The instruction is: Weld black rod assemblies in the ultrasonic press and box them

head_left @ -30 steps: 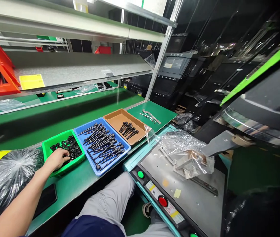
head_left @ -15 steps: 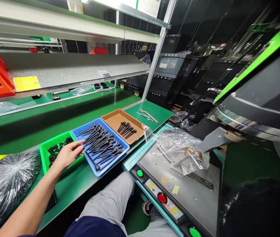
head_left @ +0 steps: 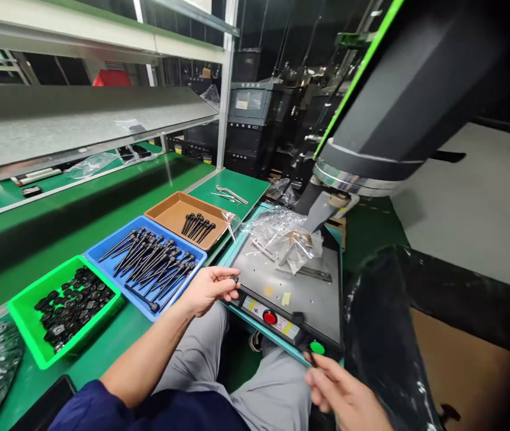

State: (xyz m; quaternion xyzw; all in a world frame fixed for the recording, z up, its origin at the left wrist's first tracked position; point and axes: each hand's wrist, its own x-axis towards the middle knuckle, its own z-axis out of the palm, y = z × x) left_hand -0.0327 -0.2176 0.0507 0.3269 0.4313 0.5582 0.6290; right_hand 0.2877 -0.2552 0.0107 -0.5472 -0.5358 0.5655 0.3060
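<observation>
My left hand is closed in a pinch in front of the machine's edge, with a small black part between thumb and fingertips. My right hand, low at the right, is closed around a slim black piece, mostly hidden by the fingers. A blurred dark block shows just above it; whether the two join I cannot tell. Left of my left hand sits a blue tray of black headed rods. A green bin holds many small black round parts.
A brown tray carries several shorter black rods. Beyond it lie a wrench and thin tools. On the machine's metal plate is plastic-wrapped hardware, with red and green buttons in front. A black bag stands at right.
My left hand has left the area between green bin and blue tray and moved right with a small black part. My right hand has come into view. The camera has turned right.
</observation>
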